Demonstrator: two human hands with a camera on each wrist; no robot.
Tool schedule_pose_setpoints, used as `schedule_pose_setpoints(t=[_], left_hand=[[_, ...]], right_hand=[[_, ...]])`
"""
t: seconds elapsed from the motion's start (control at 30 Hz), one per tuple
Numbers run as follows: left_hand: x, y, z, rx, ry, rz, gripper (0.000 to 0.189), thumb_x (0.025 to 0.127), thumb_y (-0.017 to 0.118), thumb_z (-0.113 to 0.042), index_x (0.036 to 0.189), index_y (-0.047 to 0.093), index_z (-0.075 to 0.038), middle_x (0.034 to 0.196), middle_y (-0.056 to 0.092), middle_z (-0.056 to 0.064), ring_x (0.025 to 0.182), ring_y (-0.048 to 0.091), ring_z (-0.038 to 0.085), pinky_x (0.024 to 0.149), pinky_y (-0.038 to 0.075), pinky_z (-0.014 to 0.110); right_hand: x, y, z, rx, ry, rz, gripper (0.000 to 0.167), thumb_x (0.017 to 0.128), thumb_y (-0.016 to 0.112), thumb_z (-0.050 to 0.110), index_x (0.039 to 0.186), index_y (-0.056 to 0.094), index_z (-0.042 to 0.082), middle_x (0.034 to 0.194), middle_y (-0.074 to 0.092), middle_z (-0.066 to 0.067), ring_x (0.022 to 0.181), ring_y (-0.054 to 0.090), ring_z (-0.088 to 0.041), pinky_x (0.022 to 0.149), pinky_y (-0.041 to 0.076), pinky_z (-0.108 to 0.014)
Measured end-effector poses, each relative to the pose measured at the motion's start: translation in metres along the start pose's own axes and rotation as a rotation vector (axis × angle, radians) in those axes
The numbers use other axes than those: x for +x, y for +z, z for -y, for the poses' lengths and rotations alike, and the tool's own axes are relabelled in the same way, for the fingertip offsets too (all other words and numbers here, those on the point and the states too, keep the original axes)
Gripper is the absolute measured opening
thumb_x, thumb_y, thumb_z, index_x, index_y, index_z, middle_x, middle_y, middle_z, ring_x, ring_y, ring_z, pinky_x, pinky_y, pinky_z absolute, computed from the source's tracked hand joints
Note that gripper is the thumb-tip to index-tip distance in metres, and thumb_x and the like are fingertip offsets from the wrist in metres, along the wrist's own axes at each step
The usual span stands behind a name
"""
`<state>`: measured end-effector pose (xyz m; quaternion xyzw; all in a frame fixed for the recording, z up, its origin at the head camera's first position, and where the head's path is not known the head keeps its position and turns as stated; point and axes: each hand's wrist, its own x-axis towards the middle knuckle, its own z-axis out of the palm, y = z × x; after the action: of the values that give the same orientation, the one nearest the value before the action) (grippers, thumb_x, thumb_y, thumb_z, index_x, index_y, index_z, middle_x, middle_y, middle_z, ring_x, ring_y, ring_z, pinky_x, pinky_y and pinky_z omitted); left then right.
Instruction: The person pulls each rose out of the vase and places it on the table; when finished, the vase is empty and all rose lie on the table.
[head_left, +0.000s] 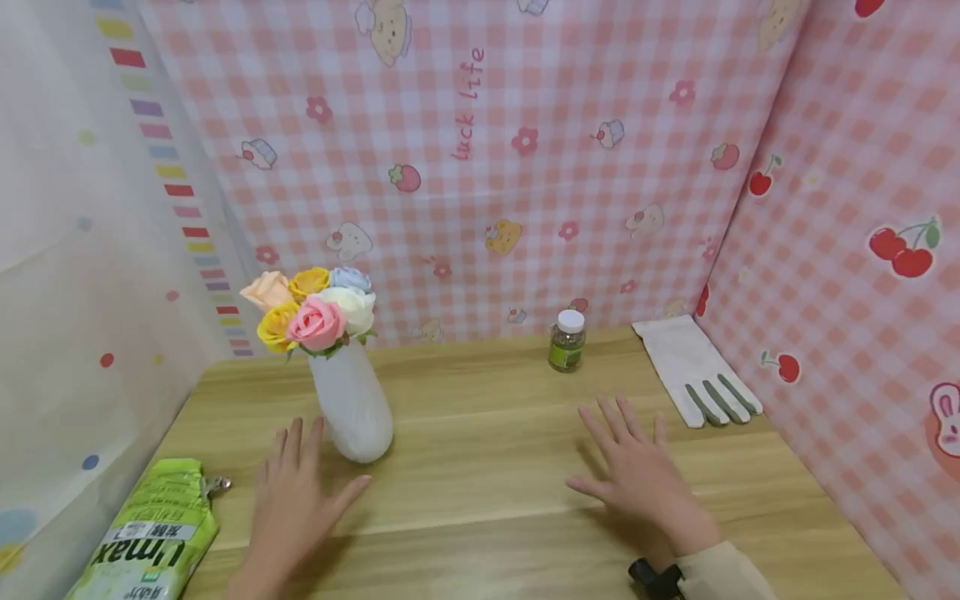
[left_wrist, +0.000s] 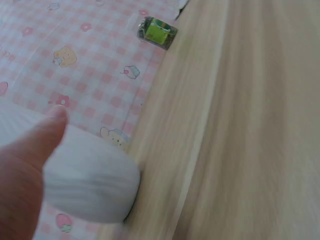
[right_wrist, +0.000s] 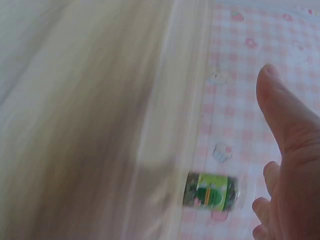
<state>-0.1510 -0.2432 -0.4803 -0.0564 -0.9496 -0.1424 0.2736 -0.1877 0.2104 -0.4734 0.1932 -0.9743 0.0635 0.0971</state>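
My left hand point(head_left: 296, 492) is over the left part of the table, fingers spread and holding nothing. Just beyond its fingertips stands a white vase point(head_left: 352, 404) with artificial roses point(head_left: 317, 321) in pink, yellow, peach, white and blue. In the left wrist view the thumb point(left_wrist: 37, 140) overlaps the vase point(left_wrist: 95, 175). My right hand point(head_left: 637, 471), also spread and holding nothing, is over the right half of the table. Beyond it, near the back edge, stands a small jar point(head_left: 567, 343) with a white lid and green label; the right wrist view shows this jar point(right_wrist: 211, 191) too.
A green bag point(head_left: 153, 529) with a metal clip point(head_left: 217, 484) lies at the table's left edge. White gloves point(head_left: 693, 367) with grey-green fingers lie at the back right. Pink checked cloth point(head_left: 487, 192) hangs behind the wooden table point(head_left: 480, 500) and along its right side.
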Motion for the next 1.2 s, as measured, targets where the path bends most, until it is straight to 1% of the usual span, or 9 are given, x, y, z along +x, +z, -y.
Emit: schedule_pose_setpoints(t=[0.1,0.17,0.33,0.43,0.57,0.7,0.83,1.03,1.2], left_hand=[[0.01,0.014,-0.005,-0.114,-0.017,-0.101,0.106,0.066,0.082,-0.053,0.142,0.037,0.006,0.136,0.041,0.035,0.123,0.038,0.053,0.093,0.034,0.068],[0.013,0.025,-0.007,-0.193,-0.073,-0.13,0.107,0.066,0.084,-0.047,0.143,0.034,0.009,0.136,0.041,0.036,0.123,0.04,0.052,0.095,0.036,0.064],[0.015,0.05,-0.012,-0.412,-0.347,-0.106,0.114,0.07,0.084,-0.044,0.151,0.018,0.002,0.142,0.037,0.03,0.129,0.037,0.045,0.101,0.033,0.059],[0.018,0.061,-0.015,-0.536,-0.443,-0.122,0.116,0.07,0.085,-0.041,0.153,0.013,-0.002,0.143,0.038,0.026,0.129,0.038,0.041,0.102,0.033,0.056],[0.022,0.073,-0.017,-0.634,-0.449,-0.18,0.115,0.067,0.088,-0.033,0.153,0.017,-0.008,0.142,0.041,0.021,0.127,0.042,0.036,0.101,0.035,0.052],[0.025,0.081,-0.018,-0.671,-0.422,-0.225,0.111,0.065,0.09,-0.028,0.152,0.023,-0.016,0.141,0.044,0.016,0.126,0.043,0.03,0.102,0.035,0.048],[0.022,0.086,-0.016,-0.669,-0.429,-0.236,0.109,0.063,0.091,-0.025,0.151,0.027,-0.014,0.14,0.045,0.016,0.126,0.043,0.03,0.102,0.034,0.048],[0.016,0.088,-0.016,-0.66,-0.43,-0.234,0.106,0.062,0.092,-0.024,0.147,0.032,-0.006,0.135,0.048,0.017,0.123,0.045,0.029,0.1,0.035,0.047],[0.023,0.085,-0.014,-0.675,-0.403,-0.243,0.103,0.062,0.092,-0.024,0.146,0.034,-0.009,0.133,0.05,0.014,0.119,0.047,0.026,0.096,0.037,0.045]], right_hand=[[0.01,-0.004,0.011,0.015,-0.041,-0.034,0.096,0.077,0.057,0.075,0.153,0.025,0.025,0.16,0.014,-0.009,0.145,0.009,-0.034,0.1,0.009,-0.076],[0.019,-0.005,0.023,0.028,-0.081,-0.055,0.096,0.077,0.058,0.074,0.153,0.025,0.025,0.159,0.015,-0.008,0.145,0.011,-0.033,0.101,0.01,-0.075],[0.043,-0.009,0.057,0.108,-0.178,-0.067,0.094,0.08,0.054,0.074,0.154,0.023,0.025,0.16,0.015,-0.006,0.144,0.015,-0.031,0.103,0.011,-0.073],[0.056,-0.016,0.075,0.239,-0.208,-0.02,0.089,0.083,0.052,0.072,0.153,0.025,0.025,0.159,0.018,-0.005,0.144,0.017,-0.028,0.106,0.016,-0.067],[0.073,-0.027,0.095,0.499,-0.227,0.058,0.076,0.087,0.059,0.06,0.149,0.036,0.022,0.153,0.034,-0.002,0.138,0.031,-0.021,0.109,0.029,-0.05],[0.09,-0.037,0.114,0.734,-0.224,0.092,0.058,0.09,0.065,0.045,0.14,0.05,0.02,0.136,0.054,0.003,0.122,0.051,-0.014,0.101,0.042,-0.04],[0.11,-0.043,0.136,0.9,-0.202,0.079,0.043,0.09,0.067,0.036,0.128,0.062,0.018,0.12,0.065,0.004,0.103,0.06,-0.007,0.089,0.049,-0.032],[0.135,-0.057,0.172,1.028,-0.25,-0.046,0.027,0.088,0.071,0.027,0.11,0.071,0.012,0.1,0.07,0.006,0.087,0.062,-0.002,0.075,0.052,-0.023],[0.148,-0.078,0.207,1.013,-0.343,-0.112,0.027,0.087,0.072,0.027,0.109,0.073,0.011,0.095,0.071,0.009,0.082,0.06,0.004,0.071,0.051,-0.018]])
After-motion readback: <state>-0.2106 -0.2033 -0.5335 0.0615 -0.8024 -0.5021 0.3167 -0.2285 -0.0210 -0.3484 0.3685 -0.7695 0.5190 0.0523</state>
